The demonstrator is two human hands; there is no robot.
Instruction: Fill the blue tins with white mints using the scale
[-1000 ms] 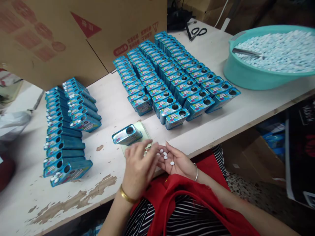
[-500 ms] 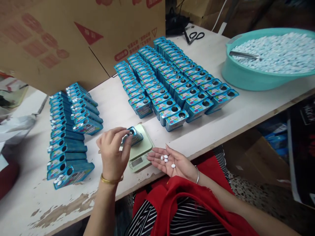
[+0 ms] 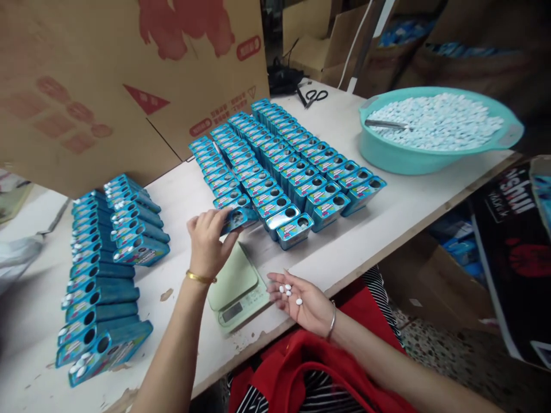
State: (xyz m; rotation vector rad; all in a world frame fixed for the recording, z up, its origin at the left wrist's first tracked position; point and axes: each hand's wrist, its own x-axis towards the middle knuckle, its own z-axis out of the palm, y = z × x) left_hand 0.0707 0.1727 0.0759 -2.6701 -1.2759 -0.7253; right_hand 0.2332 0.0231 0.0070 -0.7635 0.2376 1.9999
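My left hand [image 3: 209, 242] grips a small blue tin [image 3: 239, 218] between thumb and fingers, with its round hole facing up. The tin is lifted off the pale green kitchen scale [image 3: 229, 278], at the near end of the rows of tins. Palm up and slightly cupped, my right hand [image 3: 313, 310] carries several white oval candies [image 3: 288, 289] beside the scale. Its fingers are extended, not wrapped round the candies. What is inside the held tin is hard to make out.
Rows of blue tins with round holes [image 3: 295, 229] stand at the middle. More tins, topped with white candies [image 3: 81, 365], line the left. A turquoise basin [image 3: 400, 158] of candies with a metal scoop [image 3: 386, 124] is at right; scissors [image 3: 315, 97] and a cardboard box [image 3: 129, 63] stand behind.
My left hand has lifted the blue tin off the scale and carried it toward the rows. The scale's plate is now bare. My right hand still carries the candies.
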